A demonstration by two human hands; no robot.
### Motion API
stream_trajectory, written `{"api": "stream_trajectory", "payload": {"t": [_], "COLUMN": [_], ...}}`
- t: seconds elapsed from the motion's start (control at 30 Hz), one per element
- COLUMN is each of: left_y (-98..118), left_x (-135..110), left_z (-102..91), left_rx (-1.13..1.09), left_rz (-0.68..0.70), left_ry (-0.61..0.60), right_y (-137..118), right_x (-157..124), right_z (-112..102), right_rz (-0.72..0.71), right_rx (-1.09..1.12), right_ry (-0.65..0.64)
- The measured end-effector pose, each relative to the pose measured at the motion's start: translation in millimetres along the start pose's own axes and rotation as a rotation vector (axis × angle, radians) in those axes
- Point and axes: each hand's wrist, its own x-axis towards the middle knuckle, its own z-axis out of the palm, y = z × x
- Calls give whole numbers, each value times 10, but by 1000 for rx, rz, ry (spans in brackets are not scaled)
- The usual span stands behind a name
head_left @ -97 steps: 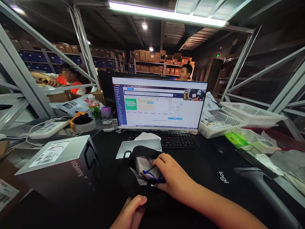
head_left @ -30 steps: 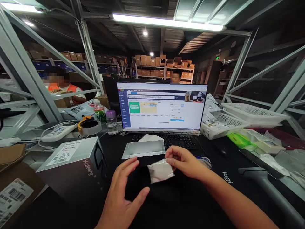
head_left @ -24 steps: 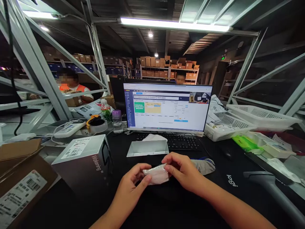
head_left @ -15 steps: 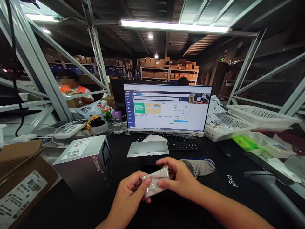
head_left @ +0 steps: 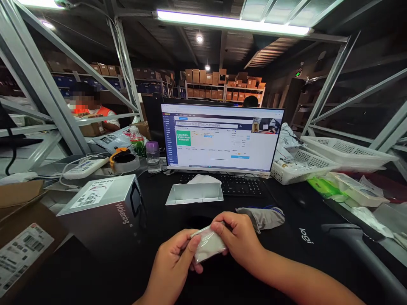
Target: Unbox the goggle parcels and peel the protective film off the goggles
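Observation:
Both my hands hold a small clear plastic packet (head_left: 208, 245) with something white inside, just above the black desk mat (head_left: 295, 237). My left hand (head_left: 173, 264) pinches its left edge. My right hand (head_left: 237, 239) grips its right side with fingers curled over the top. A grey drawstring pouch (head_left: 263, 216) with a blue cord lies on the mat just right of my right hand. An open silver box lid (head_left: 195, 194) sits in front of the keyboard (head_left: 238, 185).
A grey product box (head_left: 101, 209) stands at left, with a brown carton (head_left: 22, 237) beyond it. A monitor (head_left: 219, 137) faces me. White baskets (head_left: 318, 156) and green packets sit at right, a barcode scanner (head_left: 359, 248) near right. Bottles and a tape roll stand at left. A person in orange works behind the rack.
My right hand took the packet out of the black bag and left the grey pouch on the mat. My left hand came up and took hold of the packet, which now sits lower and closer.

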Motion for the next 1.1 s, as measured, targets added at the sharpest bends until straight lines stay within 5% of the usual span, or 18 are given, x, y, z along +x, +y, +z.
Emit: {"api": "stream_trajectory", "payload": {"t": [0.53, 0.73, 0.97, 1.1], "left_y": [-101, -156, -71, -105], "left_x": [53, 49, 68, 86], "left_z": [37, 10, 14, -2], "left_rx": [-182, -159, -118, -119], "left_rz": [-270, -213, -191, -162], "left_ry": [-163, -259, -183, -139], "right_y": [145, 166, 165, 130], "right_x": [69, 129, 139, 192], "right_z": [-110, -158, -122, -132], "right_rz": [-266, -183, -139, 89], "right_rx": [-346, -308, -105, 229], "right_ry": [125, 166, 116, -200]}}
